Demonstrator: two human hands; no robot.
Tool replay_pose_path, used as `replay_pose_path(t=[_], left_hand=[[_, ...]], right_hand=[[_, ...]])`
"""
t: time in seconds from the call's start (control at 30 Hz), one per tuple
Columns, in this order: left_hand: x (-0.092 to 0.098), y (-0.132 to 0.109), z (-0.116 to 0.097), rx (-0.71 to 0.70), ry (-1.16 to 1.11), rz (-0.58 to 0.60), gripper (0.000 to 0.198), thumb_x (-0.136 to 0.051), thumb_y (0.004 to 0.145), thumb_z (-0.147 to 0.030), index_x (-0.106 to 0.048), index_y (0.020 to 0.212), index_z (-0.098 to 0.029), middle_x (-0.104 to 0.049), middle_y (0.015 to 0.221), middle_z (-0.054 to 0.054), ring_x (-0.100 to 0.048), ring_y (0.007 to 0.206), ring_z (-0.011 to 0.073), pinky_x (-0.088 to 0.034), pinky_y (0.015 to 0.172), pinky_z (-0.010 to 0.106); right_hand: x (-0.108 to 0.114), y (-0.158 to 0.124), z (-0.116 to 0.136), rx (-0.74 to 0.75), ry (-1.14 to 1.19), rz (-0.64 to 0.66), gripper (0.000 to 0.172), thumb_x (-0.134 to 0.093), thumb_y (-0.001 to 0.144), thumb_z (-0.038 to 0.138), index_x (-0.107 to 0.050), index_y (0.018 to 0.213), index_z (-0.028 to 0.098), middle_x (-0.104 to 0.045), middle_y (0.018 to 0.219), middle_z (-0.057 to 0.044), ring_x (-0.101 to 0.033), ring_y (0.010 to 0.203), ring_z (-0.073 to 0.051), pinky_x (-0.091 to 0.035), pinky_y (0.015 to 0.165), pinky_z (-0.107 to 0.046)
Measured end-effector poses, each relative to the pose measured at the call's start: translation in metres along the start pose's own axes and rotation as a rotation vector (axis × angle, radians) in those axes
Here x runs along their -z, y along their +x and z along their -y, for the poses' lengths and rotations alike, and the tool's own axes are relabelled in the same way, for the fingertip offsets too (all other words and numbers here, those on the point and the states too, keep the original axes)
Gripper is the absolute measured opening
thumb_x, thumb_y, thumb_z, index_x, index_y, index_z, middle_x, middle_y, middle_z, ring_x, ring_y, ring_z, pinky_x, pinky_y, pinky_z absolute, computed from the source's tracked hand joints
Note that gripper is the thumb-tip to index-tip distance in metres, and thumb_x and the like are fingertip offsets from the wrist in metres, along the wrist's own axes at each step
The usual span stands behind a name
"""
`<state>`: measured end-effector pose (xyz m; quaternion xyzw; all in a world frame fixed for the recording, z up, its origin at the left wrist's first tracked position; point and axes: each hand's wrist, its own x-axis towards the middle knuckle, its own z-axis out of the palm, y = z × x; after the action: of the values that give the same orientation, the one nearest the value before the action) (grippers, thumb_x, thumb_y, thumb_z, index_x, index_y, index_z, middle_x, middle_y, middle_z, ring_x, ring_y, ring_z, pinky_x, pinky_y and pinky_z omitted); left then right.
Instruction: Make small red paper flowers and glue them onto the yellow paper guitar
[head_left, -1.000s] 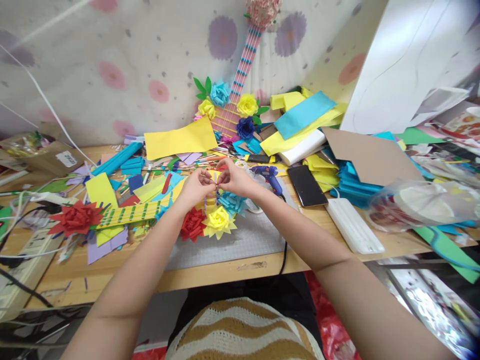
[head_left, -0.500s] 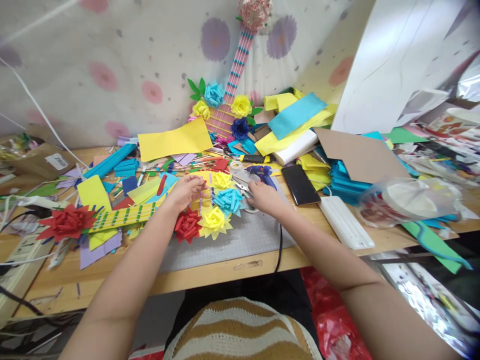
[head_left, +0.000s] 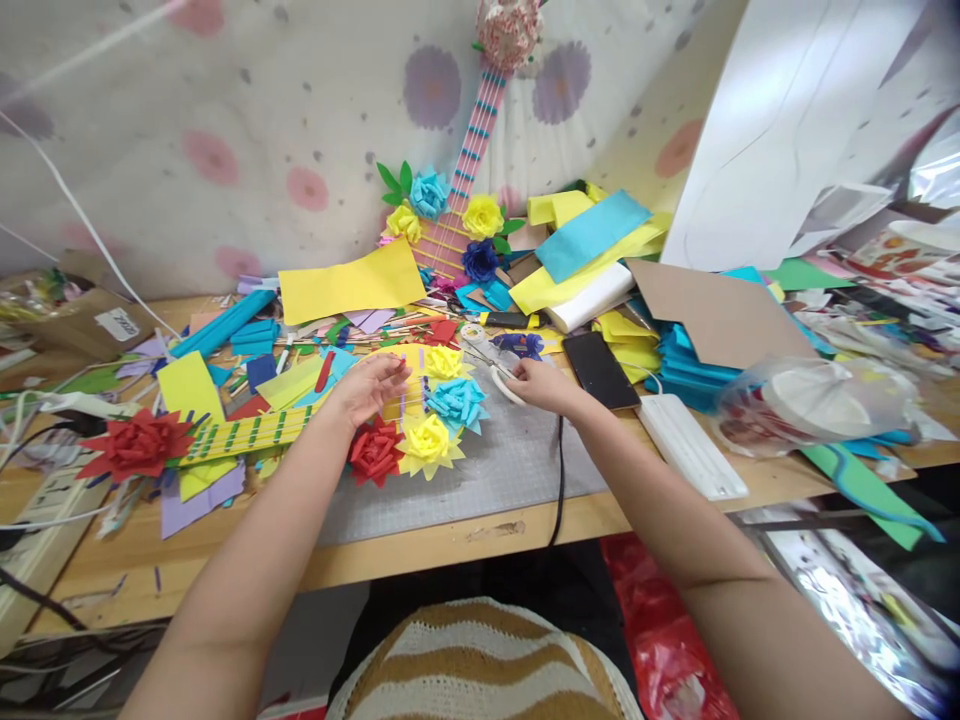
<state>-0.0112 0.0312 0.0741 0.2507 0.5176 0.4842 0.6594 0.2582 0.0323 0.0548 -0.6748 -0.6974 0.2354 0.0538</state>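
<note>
My left hand (head_left: pixel 371 388) is closed, thumb and fingertips pinched together above the yellow paper guitar (head_left: pixel 391 402), with a small red piece (head_left: pixel 406 364) at the fingertips. Paper flowers edge the guitar's body: a red flower (head_left: pixel 376 450), a light blue flower (head_left: pixel 456 403), a lower yellow flower (head_left: pixel 429 443) and an upper yellow flower (head_left: pixel 443 361). Its yellow neck (head_left: pixel 255 433) runs left beneath my left forearm to another red flower (head_left: pixel 136 444). My right hand (head_left: pixel 544 385) grips a white handle of the scissors (head_left: pixel 506 387), whose blades point up and left, away from me.
A blue glue gun (head_left: pixel 520 345) lies just beyond my right hand, with a black phone (head_left: pixel 601 369) to its right. A grey cutting mat (head_left: pixel 480 490) lies under the guitar. Coloured paper scraps (head_left: pixel 349 298) cover the back, where a pink paper guitar (head_left: pixel 469 160) leans on the wall.
My right hand has moved slightly right, and the scissors have turned and now sit lower towards the mat, farther from the flowers. My left hand has barely moved.
</note>
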Motion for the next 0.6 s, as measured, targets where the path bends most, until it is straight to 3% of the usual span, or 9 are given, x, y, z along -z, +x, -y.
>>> replay_pose_path(t=[0.1, 0.23, 0.43, 0.6], left_hand=[[0.001, 0.001, -0.001, 0.012, -0.030, 0.007, 0.008, -0.061, 0.070, -0.004, -0.059, 0.069, -0.012, -0.064, 0.070, 0.001, -0.066, 0.063, 0.0093, -0.052, 0.050, 0.015], [0.000, -0.001, -0.003, 0.035, -0.086, 0.035, 0.008, -0.060, 0.072, -0.004, -0.059, 0.070, -0.011, -0.064, 0.069, 0.001, -0.066, 0.063, 0.0080, -0.053, 0.052, 0.013], [-0.005, -0.010, -0.007, 0.064, -0.187, 0.087, 0.011, -0.056, 0.073, -0.001, -0.058, 0.072, -0.012, -0.061, 0.068, 0.001, -0.063, 0.062, 0.0065, -0.050, 0.048, 0.009], [-0.006, -0.013, -0.007, 0.067, -0.230, 0.101, 0.008, -0.056, 0.077, -0.006, -0.060, 0.079, -0.014, -0.060, 0.071, 0.001, -0.062, 0.062, 0.0063, -0.049, 0.045, 0.009]], right_hand=[[0.002, -0.001, -0.003, 0.074, 0.181, -0.098, 0.027, -0.053, 0.078, 0.041, -0.052, 0.093, 0.018, -0.065, 0.085, -0.004, -0.058, 0.072, -0.016, -0.038, 0.059, -0.024], [0.005, -0.011, 0.017, 0.313, 0.266, -0.221, 0.044, -0.061, 0.072, 0.047, -0.046, 0.101, 0.018, -0.061, 0.093, -0.004, -0.055, 0.074, -0.015, -0.039, 0.063, -0.024], [0.009, -0.017, 0.054, 0.604, 0.054, -0.195, 0.052, -0.061, 0.073, 0.057, -0.050, 0.102, 0.015, -0.060, 0.100, -0.009, -0.055, 0.082, -0.018, -0.037, 0.068, -0.027], [0.007, -0.014, 0.066, 0.637, -0.054, -0.165, 0.055, -0.058, 0.076, 0.059, -0.054, 0.106, 0.014, -0.062, 0.104, -0.012, -0.057, 0.091, -0.022, -0.037, 0.072, -0.027]])
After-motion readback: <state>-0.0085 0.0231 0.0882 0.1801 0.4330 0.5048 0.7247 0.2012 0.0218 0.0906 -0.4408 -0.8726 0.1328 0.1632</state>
